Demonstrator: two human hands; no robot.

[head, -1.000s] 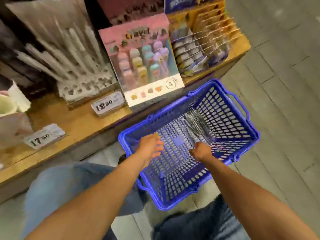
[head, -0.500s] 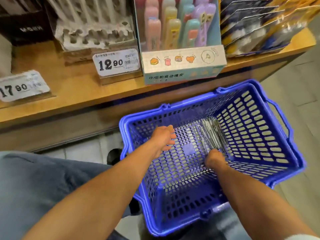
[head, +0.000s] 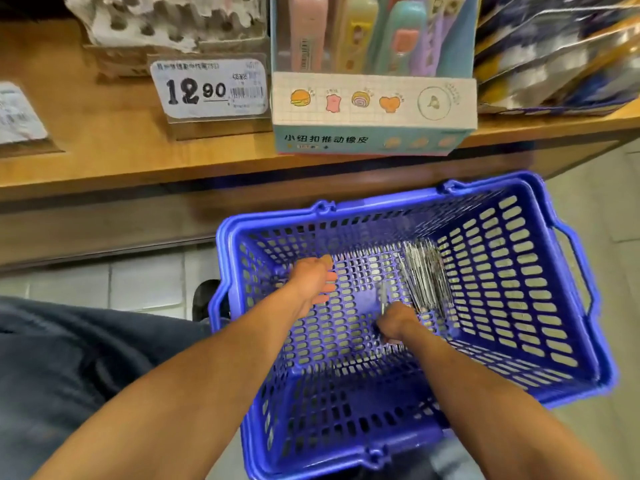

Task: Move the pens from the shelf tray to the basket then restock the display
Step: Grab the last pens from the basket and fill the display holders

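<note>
The blue plastic basket (head: 512,341) stands on the floor below the wooden shelf. A bundle of silvery pens (head: 424,275) lies on its floor toward the far right. My right hand (head: 394,322) is down in the basket just left of the near end of the bundle, fingers curled around what looks like a single pale pen (head: 382,297) pointing away from me. My left hand (head: 313,284) hovers inside the basket on the left with fingers relaxed and holds nothing. The white holed pen tray (head: 166,19) sits on the shelf at top left, mostly cut off.
On the wooden shelf (head: 104,147) stand a 12.90 price tag (head: 211,90), a pastel eraser display box (head: 374,109) and shiny packaged goods (head: 554,64) at right. My knee in dark trousers (head: 69,358) is at left. Tiled floor surrounds the basket.
The view has dropped closer to the basket and shelf edge. My right hand has shifted left off the end of the pen bundle, now with one pen in it. My left hand stays over the basket floor.
</note>
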